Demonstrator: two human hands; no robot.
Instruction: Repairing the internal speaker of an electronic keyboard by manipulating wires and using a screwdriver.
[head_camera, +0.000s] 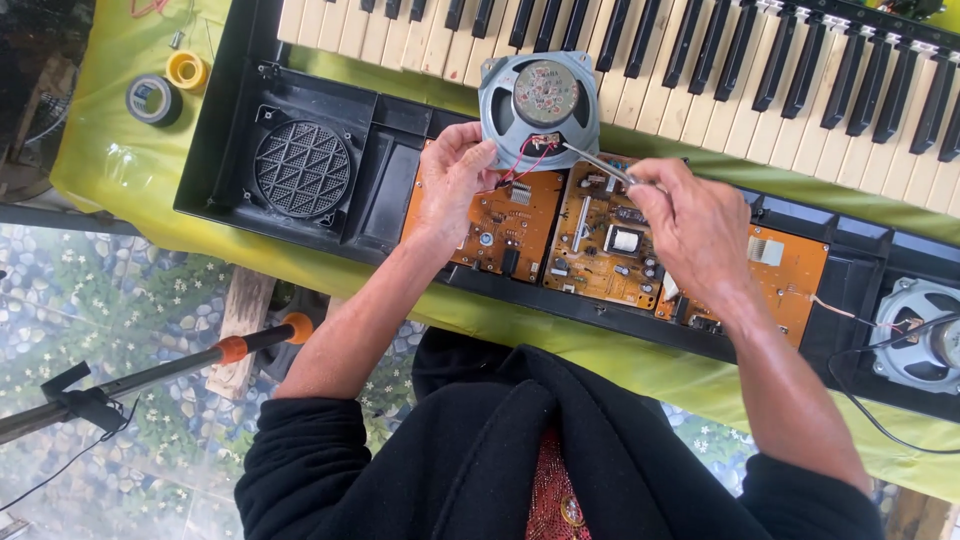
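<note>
Speaker (540, 108), round and grey, was held upright over the opened keyboard case (300, 215), the left hand (452, 178) in a closed grip on its lower edge. Behind stood the rows of keys (700, 70); below lay orange circuit boards (600, 240) on the green-covered bench (130, 160). A second speaker (915, 335) sat at the right end. The right hand (690, 225) pinched thin tweezers (598, 163) to the red wires (528, 163). Two tape rolls (155, 98) lay well apart.

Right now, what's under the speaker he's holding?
Under the speaker: black case, orange boards, red leads running down. Left hand grips its edge; right hand points tweezers at its terminals. Speaker hides what lies directly beneath.
</note>
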